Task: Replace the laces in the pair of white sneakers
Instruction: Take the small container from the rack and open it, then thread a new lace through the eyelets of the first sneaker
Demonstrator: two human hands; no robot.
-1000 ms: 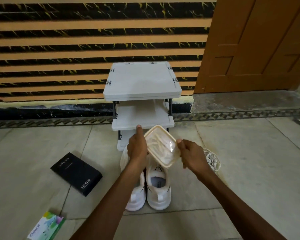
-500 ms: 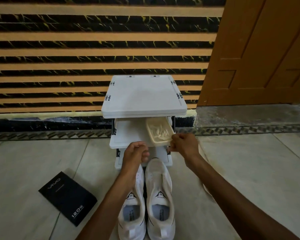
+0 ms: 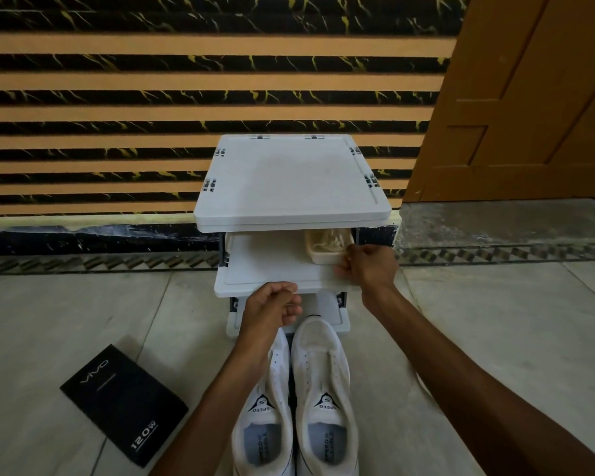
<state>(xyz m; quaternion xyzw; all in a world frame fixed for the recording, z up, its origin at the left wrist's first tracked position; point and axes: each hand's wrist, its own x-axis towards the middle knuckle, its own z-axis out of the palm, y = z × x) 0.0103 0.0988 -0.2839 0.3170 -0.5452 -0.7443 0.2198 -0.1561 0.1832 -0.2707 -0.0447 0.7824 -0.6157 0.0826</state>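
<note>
Two white sneakers [image 3: 320, 359] are set together on the floor [image 3: 83, 304], judged light and soft, best gripped at the heel collar. Beyond, a lace tub [image 3: 323, 252] on the shelf [image 3: 272, 266] is pinched by the right hand [image 3: 368, 266]; the left hand [image 3: 272, 310] is clenched empty

Two laceless white sneakers [image 3: 318, 359] stand side by side, toes pointing away.
</note>
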